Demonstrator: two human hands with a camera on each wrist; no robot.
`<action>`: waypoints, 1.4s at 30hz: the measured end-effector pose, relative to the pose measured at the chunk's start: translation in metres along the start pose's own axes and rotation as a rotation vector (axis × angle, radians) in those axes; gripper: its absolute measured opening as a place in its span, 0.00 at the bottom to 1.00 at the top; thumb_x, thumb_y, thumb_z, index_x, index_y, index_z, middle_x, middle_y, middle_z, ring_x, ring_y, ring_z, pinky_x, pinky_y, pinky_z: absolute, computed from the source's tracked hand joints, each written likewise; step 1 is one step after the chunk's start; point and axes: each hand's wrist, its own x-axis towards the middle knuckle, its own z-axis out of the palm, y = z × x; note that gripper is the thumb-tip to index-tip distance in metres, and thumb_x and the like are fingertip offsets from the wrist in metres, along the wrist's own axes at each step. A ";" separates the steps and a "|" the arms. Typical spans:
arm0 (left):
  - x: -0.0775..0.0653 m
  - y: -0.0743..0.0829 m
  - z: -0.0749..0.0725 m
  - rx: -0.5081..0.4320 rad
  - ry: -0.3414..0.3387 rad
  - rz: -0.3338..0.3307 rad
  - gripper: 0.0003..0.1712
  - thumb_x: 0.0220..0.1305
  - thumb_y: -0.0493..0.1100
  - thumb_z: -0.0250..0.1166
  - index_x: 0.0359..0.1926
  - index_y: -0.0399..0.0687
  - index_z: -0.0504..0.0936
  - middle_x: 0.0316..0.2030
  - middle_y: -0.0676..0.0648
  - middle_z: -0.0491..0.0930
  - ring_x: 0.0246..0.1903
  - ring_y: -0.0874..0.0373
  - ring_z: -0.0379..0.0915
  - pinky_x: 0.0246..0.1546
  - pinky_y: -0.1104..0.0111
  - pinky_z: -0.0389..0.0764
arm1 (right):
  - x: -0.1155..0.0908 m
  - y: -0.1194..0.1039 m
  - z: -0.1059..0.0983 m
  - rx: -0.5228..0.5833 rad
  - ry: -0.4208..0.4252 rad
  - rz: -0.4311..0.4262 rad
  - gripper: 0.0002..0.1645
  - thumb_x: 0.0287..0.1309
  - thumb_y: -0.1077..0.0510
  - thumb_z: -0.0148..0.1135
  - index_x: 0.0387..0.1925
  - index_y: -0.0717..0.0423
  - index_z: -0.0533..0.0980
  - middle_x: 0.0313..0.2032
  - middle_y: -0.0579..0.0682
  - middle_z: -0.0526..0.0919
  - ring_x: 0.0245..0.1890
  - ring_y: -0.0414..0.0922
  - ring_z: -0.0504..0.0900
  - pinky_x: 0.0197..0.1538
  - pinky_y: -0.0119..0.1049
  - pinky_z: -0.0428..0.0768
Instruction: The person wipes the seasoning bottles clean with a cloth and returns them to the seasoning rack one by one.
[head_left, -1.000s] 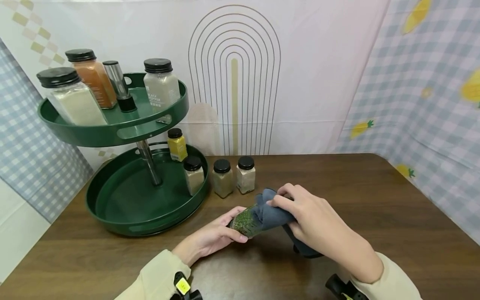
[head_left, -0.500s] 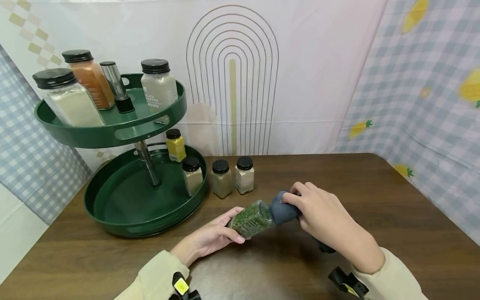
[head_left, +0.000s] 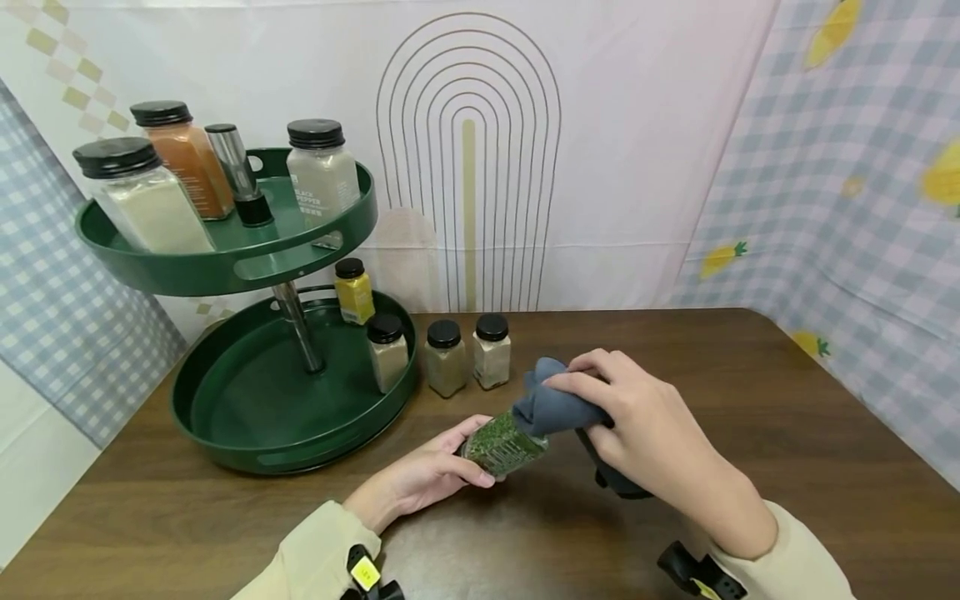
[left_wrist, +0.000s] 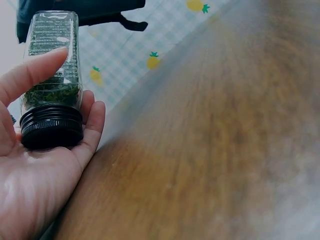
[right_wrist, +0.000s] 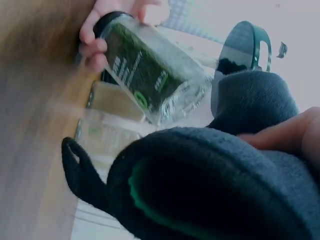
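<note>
My left hand grips a clear square jar of green dried herbs near its black lid, thumb along one side. The jar lies tilted, its base toward the right hand. My right hand pinches a bunched grey-blue cloth at the jar's base end; in the head view the cloth overlaps the upper edge of that end. In the right wrist view, folds of the cloth fill the lower right, with a dark loop hanging from it, and the jar's printed label shows.
A two-tier green rack stands at left. Large black-lidded jars and a silver cylinder sit on top; a yellow jar and a pale jar below. Two small jars, one beside the other, stand on the wooden table.
The cloth was over the jar's base half, slid off right past its end, and is now back at the upper edge of that end. The left hand keeps its hold on the jar.
</note>
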 end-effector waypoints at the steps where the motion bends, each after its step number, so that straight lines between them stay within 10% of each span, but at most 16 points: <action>1: 0.000 0.000 0.000 0.002 -0.001 -0.002 0.32 0.50 0.25 0.59 0.56 0.51 0.65 0.51 0.47 0.68 0.49 0.55 0.66 0.49 0.67 0.71 | 0.000 -0.002 0.001 0.012 -0.004 -0.020 0.31 0.34 0.73 0.62 0.43 0.44 0.80 0.42 0.45 0.77 0.40 0.42 0.78 0.32 0.39 0.79; 31: -0.002 0.000 -0.002 -0.044 0.024 0.005 0.32 0.53 0.25 0.59 0.57 0.52 0.63 0.51 0.47 0.67 0.48 0.56 0.67 0.48 0.68 0.72 | -0.002 0.003 0.006 -0.286 -0.205 0.138 0.22 0.37 0.70 0.64 0.37 0.47 0.79 0.33 0.50 0.76 0.31 0.48 0.73 0.27 0.41 0.75; 37: -0.001 0.001 0.000 -0.019 0.052 -0.005 0.32 0.55 0.29 0.61 0.59 0.53 0.62 0.51 0.46 0.65 0.45 0.55 0.65 0.43 0.68 0.72 | 0.000 -0.003 0.006 -0.107 -0.056 0.260 0.27 0.38 0.70 0.62 0.45 0.50 0.78 0.37 0.49 0.77 0.37 0.49 0.76 0.28 0.45 0.77; 42: -0.002 0.001 -0.001 -0.010 0.019 0.022 0.25 0.59 0.36 0.61 0.56 0.54 0.65 0.50 0.48 0.67 0.46 0.56 0.66 0.44 0.67 0.72 | 0.002 -0.016 0.020 -0.017 -0.037 0.189 0.28 0.39 0.68 0.66 0.48 0.53 0.77 0.38 0.49 0.77 0.37 0.46 0.78 0.34 0.43 0.79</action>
